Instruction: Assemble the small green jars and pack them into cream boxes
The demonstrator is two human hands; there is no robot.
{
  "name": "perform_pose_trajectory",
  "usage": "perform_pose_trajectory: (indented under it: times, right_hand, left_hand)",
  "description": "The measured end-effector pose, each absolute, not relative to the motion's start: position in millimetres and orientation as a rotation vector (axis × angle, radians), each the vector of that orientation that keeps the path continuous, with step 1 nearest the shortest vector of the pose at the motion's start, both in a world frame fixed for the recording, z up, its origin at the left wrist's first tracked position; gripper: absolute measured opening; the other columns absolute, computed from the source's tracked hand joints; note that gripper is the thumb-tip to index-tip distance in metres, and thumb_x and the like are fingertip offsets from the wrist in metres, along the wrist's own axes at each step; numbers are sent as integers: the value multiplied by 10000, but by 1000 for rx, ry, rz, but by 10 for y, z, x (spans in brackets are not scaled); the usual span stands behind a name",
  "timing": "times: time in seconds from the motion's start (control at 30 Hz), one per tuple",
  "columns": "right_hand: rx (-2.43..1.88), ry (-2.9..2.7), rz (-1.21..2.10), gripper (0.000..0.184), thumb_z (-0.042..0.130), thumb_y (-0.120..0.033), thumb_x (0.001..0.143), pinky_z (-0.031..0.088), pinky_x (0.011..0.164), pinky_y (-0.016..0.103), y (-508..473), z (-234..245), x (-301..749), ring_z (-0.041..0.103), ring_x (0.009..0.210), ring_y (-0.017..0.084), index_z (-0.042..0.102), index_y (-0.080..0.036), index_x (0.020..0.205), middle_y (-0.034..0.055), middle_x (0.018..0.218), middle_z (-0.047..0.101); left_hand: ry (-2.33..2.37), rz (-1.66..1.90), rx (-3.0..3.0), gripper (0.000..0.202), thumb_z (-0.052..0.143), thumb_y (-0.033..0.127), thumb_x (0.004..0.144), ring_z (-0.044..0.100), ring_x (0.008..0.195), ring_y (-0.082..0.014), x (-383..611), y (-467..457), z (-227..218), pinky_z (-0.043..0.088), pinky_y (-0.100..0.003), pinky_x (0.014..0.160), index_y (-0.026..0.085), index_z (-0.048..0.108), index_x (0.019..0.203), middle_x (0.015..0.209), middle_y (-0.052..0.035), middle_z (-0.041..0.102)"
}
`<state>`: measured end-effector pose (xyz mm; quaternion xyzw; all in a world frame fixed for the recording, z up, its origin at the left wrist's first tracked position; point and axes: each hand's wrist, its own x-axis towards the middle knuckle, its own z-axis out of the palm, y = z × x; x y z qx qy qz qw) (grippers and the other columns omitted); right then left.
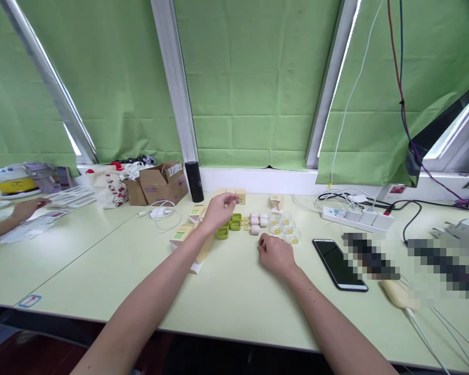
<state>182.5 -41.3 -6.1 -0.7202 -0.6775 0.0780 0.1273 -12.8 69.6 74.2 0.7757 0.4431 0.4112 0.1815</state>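
Note:
My left hand [220, 208] reaches over the table with its fingers pinched together near a small beige box [240, 197]; what it pinches, if anything, is too small to make out. Just below it lie green cases [230, 225]. My right hand [275, 254] rests curled on the pale green table [101, 260], close to several white earbud cases [258, 221] and clear plastic shells with yellow parts [284, 227]. Beige boxes with green panels [182, 233] lie left of my left forearm.
A black phone [339, 263] lies face up right of my right hand. A white power strip [357, 217] with cables sits at the back right. A black cylinder [194, 181], cardboard boxes [158, 183] and another person's hand [25, 208] are at the left.

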Motion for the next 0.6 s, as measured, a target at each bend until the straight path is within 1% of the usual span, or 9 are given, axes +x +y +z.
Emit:
perform_pose_trajectory:
  times: [0.13, 0.23, 0.33, 0.5, 0.6]
  right_hand:
    - [-2081, -1981, 211, 142, 565, -257, 979, 377, 691, 291, -399, -94, 1836, 731, 980, 239, 665, -239, 1078, 63, 1077, 782]
    - [-2058, -1989, 198, 139, 565, -251, 974, 368, 688, 291, -395, -112, 1847, 728, 976, 237, 665, -239, 1070, 57, 1071, 784]
    - [-2045, -2000, 197, 137, 569, -248, 973, 373, 701, 295, -398, -114, 1852, 724, 990, 236, 665, -242, 1069, 53, 1075, 783]
    - [-2049, -2013, 209, 145, 573, -253, 976, 372, 712, 291, -395, -110, 1860, 717, 1003, 229, 663, -247, 1089, 51, 1094, 781]
    - [-2040, -2017, 204, 137, 581, -254, 971, 361, 703, 288, -394, -109, 1869, 716, 1002, 227, 663, -245, 1080, 46, 1097, 781]
  left_hand:
    - [1471, 1058, 2293, 272, 522, 260, 955, 751, 1002, -220, -283, 432, 560, 568, -324, 906, 231, 755, 1094, 1100, -33, 819]
    - [1588, 814, 2476, 299, 485, 262, 978, 752, 969, -251, -303, 305, 420, 552, -354, 878, 234, 757, 1100, 1059, -53, 820]
    - [1606, 599, 2685, 313, 457, 235, 982, 748, 980, -276, -285, 241, 350, 524, -382, 908, 237, 764, 1047, 1060, -81, 817]
    - [1653, 456, 2809, 281, 465, 210, 966, 748, 916, -298, -304, 249, 321, 465, -433, 963, 222, 745, 971, 965, -106, 815]
    - [1712, 367, 2805, 237, 502, 215, 947, 750, 903, -310, -340, 287, 302, 447, -440, 960, 213, 737, 928, 927, -121, 813]
